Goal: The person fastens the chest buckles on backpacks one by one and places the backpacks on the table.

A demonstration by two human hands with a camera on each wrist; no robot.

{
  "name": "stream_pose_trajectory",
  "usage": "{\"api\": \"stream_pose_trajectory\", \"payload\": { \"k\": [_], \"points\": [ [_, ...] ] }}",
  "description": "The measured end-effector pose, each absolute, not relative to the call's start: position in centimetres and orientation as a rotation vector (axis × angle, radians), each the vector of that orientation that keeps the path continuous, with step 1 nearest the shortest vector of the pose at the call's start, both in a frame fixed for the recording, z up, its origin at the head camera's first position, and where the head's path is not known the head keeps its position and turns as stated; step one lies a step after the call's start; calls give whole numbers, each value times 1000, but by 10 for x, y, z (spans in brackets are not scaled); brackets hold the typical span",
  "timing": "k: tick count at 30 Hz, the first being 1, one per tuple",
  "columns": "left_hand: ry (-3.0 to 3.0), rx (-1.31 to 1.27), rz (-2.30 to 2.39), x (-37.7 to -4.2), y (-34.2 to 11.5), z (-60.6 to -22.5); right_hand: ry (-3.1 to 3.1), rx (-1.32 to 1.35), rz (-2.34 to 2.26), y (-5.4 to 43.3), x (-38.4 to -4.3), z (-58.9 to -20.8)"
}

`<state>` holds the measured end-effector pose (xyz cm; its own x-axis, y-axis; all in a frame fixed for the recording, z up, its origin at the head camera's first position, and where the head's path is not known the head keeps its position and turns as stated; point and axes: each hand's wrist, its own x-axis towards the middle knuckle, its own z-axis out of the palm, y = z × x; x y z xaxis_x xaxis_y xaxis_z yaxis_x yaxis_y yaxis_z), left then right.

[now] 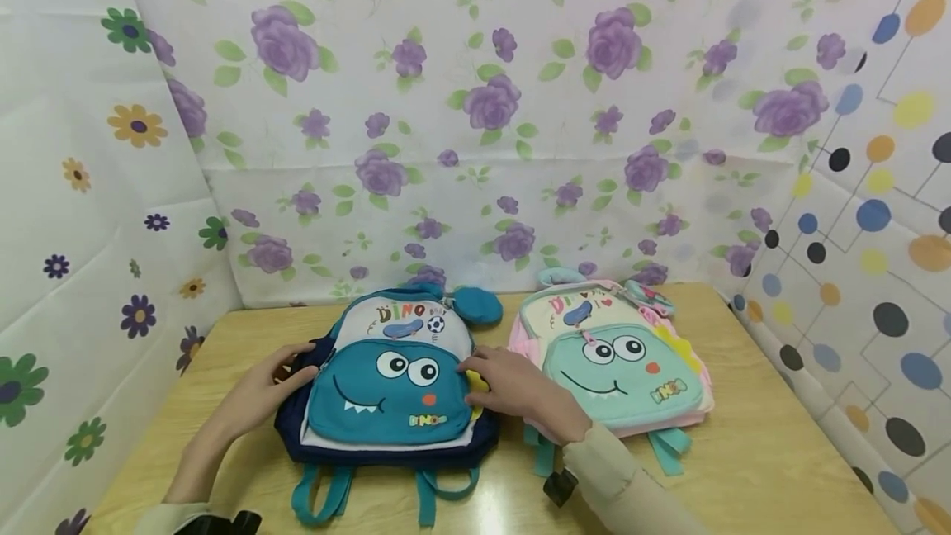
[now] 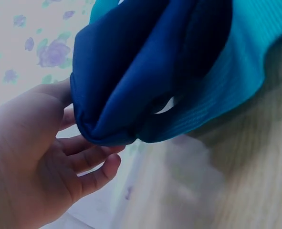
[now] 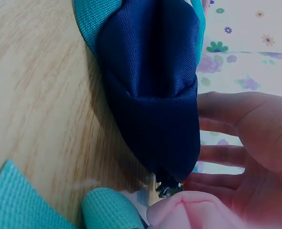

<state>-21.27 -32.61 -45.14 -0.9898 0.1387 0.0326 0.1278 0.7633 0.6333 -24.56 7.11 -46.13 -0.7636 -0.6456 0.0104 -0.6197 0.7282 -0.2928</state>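
Note:
A teal and navy backpack [image 1: 386,386] with a cartoon dinosaur face lies front up on the wooden table, its straps toward me. My left hand [image 1: 256,390] holds its left side, thumb at the front pocket's edge. In the left wrist view, the left hand [image 2: 50,162] has its fingers partly behind the navy side [image 2: 126,81]. On the right side, my right hand [image 1: 516,386] grips the edge by the yellow trim. The right wrist view shows the right hand [image 3: 250,143] against the navy side panel [image 3: 155,129], fingertips hidden behind it.
A pink and mint backpack [image 1: 624,378] with a similar face lies close on the right, beside my right forearm. A round teal pouch [image 1: 478,305] sits at the blue backpack's top right. Flowered and dotted sheets [image 1: 490,106] surround the table [image 1: 245,485] at the back and sides.

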Motion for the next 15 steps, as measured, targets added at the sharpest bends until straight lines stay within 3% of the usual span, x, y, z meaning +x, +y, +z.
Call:
{"api": "stream_pose_trajectory", "payload": {
  "k": [15],
  "points": [
    [3037, 249, 1146, -206, -320, -409, 2806, -1017, -503, 62, -244, -465]
  ]
}}
